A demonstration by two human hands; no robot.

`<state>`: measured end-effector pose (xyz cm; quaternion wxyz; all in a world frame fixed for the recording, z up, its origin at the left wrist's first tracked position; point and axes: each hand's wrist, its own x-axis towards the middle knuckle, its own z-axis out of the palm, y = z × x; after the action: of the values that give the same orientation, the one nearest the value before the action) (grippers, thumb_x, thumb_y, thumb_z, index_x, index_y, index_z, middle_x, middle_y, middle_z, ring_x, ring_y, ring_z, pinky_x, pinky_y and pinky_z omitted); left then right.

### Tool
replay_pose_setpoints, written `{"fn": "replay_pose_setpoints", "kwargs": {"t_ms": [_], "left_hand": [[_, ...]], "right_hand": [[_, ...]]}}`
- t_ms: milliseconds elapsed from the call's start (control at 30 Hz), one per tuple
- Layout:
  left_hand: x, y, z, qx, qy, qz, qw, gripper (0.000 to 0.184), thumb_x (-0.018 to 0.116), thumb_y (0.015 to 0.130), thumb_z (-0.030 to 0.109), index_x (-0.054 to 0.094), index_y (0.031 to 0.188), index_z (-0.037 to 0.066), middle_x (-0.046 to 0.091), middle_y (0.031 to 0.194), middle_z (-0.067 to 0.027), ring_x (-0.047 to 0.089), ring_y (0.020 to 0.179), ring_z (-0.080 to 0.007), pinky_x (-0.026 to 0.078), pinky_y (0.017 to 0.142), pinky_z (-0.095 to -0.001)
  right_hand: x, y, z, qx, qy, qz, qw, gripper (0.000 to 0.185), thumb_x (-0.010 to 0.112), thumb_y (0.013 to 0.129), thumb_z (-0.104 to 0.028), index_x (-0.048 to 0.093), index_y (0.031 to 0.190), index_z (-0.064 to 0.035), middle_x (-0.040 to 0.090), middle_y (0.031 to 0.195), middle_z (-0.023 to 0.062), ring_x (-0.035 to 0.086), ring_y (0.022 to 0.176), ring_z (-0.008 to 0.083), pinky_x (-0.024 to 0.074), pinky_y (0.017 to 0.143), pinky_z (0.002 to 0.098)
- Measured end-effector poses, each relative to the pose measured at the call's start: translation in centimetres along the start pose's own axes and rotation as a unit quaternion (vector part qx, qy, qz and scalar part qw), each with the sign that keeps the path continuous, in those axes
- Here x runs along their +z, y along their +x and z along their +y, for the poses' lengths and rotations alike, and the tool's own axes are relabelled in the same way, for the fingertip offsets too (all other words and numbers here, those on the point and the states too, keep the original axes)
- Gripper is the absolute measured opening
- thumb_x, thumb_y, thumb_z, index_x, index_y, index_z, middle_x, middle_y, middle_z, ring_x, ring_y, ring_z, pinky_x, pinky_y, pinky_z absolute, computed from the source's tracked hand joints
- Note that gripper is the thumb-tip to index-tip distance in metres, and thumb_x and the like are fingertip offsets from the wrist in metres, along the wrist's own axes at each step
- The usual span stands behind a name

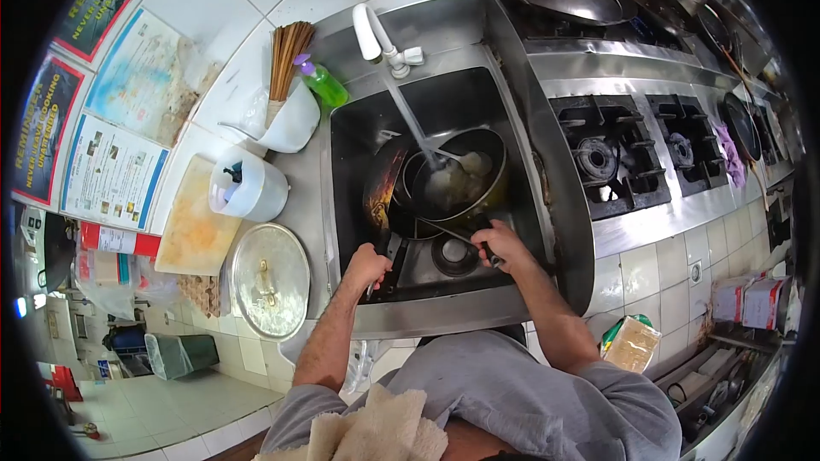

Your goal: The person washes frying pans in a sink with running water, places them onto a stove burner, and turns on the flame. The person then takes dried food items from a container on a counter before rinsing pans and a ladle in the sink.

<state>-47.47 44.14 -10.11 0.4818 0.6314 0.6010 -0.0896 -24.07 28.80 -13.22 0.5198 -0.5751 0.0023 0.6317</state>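
Observation:
Water runs from the white tap (369,34) into a dark round pan (498,192) in the sink (418,297). In that pan are cloudy water and the metal bowl of a spoon or ladle. My right hand (506,248) is closed around the pan's black handle, at the sink's near right. My left hand (367,266) is wrapped round the dark handle of a second pan (382,188), which is tilted on its side against the first and has a scorched, orange-brown surface. A thin grey handle crosses between the pans and my right hand; its owner is partly hidden.
A round metal lid (270,282), a white tub (260,189), a cutting board (192,222), a green soap bottle (325,85) and a white container (295,124) with brown sticks stand left of the sink. Gas burners (598,158) lie right, beyond the sink's raised metal wall (547,162).

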Motion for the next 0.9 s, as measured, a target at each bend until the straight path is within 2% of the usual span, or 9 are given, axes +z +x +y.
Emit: {"fn": "replay_pose_setpoints", "kwargs": {"t_ms": [133, 200, 233, 367, 633, 667, 700, 800, 900], "left_hand": [[-1.8, -1.5, 0.9, -0.015, 0.061, -0.007, 0.998, 0.034, 0.060, 0.066, 0.003, 0.043, 0.093, -0.010, 0.053, 0.058, -0.0129, 0.052, 0.042, -0.0181, 0.041, 0.034, -0.0313], [-3.7, -2.6, 1.5, 0.006, 0.127, 0.011, 0.992, 0.035, 0.060, 0.065, 0.003, 0.044, 0.094, -0.010, 0.054, 0.057, -0.0136, 0.052, 0.041, -0.0191, 0.041, 0.034, -0.0319], [-5.1, -3.2, 1.8, 0.024, 0.139, 0.014, 0.990, 0.035, 0.060, 0.065, 0.003, 0.044, 0.092, -0.011, 0.052, 0.054, -0.0129, 0.052, 0.039, -0.0198, 0.041, 0.033, -0.0319], [-8.8, -6.0, 3.8, 0.051, 0.120, 0.032, 0.991, 0.031, 0.061, 0.064, 0.003, 0.046, 0.089, -0.009, 0.051, 0.053, -0.0104, 0.050, 0.038, -0.0177, 0.039, 0.032, -0.0308], [-8.2, -6.2, 4.2, 0.083, -0.263, -0.095, 0.957, 0.018, 0.059, 0.070, 0.003, 0.046, 0.082, 0.002, 0.046, 0.057, -0.0025, 0.042, 0.038, -0.0087, 0.033, 0.032, -0.0245], [-7.3, -5.3, 3.6, 0.072, -0.361, -0.144, 0.919, 0.017, 0.059, 0.070, 0.004, 0.047, 0.083, 0.003, 0.046, 0.058, -0.0023, 0.041, 0.039, -0.0085, 0.033, 0.033, -0.0242], [-6.2, -4.4, 2.7, 0.068, -0.408, -0.186, 0.891, 0.018, 0.059, 0.072, 0.005, 0.047, 0.086, 0.005, 0.046, 0.060, -0.0018, 0.040, 0.039, -0.0073, 0.032, 0.034, -0.0233], [-1.6, -1.5, -0.3, 0.047, -0.565, -0.262, 0.781, 0.017, 0.053, 0.078, 0.005, 0.048, 0.094, 0.004, 0.044, 0.060, -0.0005, 0.039, 0.041, -0.0057, 0.031, 0.034, -0.0212], [2.8, 2.6, -3.1, -0.014, -0.608, -0.344, 0.715, 0.015, 0.054, 0.078, 0.006, 0.048, 0.092, 0.005, 0.045, 0.060, -0.0001, 0.039, 0.041, -0.0050, 0.032, 0.034, -0.0211]], "right_hand": [[0.2, 1.3, 1.1, -0.041, -0.086, -0.007, 0.995, 0.074, 0.054, 0.067, -0.002, 0.017, 0.130, 0.0105, 0.049, 0.059, 0.0090, 0.046, 0.042, 0.0156, 0.0363, 0.035, 0.0310], [-0.2, 1.4, 1.4, -0.085, -0.146, 0.038, 0.985, 0.020, 0.055, 0.068, -0.003, 0.043, 0.083, -0.0018, 0.045, 0.056, 0.0043, 0.045, 0.040, 0.0128, 0.0357, 0.033, 0.0296], [-0.4, 1.7, 1.2, -0.087, -0.147, 0.036, 0.985, 0.020, 0.055, 0.068, -0.003, 0.043, 0.083, -0.0018, 0.045, 0.056, 0.0043, 0.045, 0.040, 0.0128, 0.0357, 0.033, 0.0296], [0.4, 2.6, 1.3, -0.107, -0.174, 0.036, 0.978, 0.031, 0.054, 0.068, -0.001, 0.042, 0.096, 0.0008, 0.046, 0.057, 0.0047, 0.045, 0.039, 0.0128, 0.0355, 0.034, 0.0286], [0.0, 7.2, 2.9, -0.061, -0.166, -0.012, 0.984, 0.065, 0.057, 0.077, -0.006, 0.023, 0.132, 0.0015, 0.052, 0.065, 0.0074, 0.052, 0.054, 0.0161, 0.0446, 0.047, 0.0307], [0.3, 9.2, 4.1, -0.235, -0.392, 0.123, 0.881, 0.068, 0.058, 0.077, -0.009, 0.022, 0.133, 0.0016, 0.054, 0.075, 0.0103, 0.055, 0.064, 0.0203, 0.0469, 0.058, 0.0334], [0.6, 10.4, 4.5, -0.383, -0.574, 0.245, 0.682, 0.071, 0.060, 0.076, -0.011, 0.021, 0.134, 0.0017, 0.057, 0.085, 0.0131, 0.058, 0.075, 0.0245, 0.0491, 0.068, 0.0361], [3.0, 7.2, -1.3, -0.403, -0.399, 0.200, 0.799, 0.054, 0.059, 0.078, -0.011, 0.038, 0.126, -0.0011, 0.056, 0.098, 0.0167, 0.055, 0.089, 0.0288, 0.0440, 0.082, 0.0368], [5.0, 8.8, -4.9, -0.341, -0.133, 0.024, 0.930, 0.030, 0.054, 0.080, -0.006, 0.052, 0.108, 0.0030, 0.057, 0.096, 0.0123, 0.059, 0.078, 0.0244, 0.0489, 0.068, 0.0306]]}}
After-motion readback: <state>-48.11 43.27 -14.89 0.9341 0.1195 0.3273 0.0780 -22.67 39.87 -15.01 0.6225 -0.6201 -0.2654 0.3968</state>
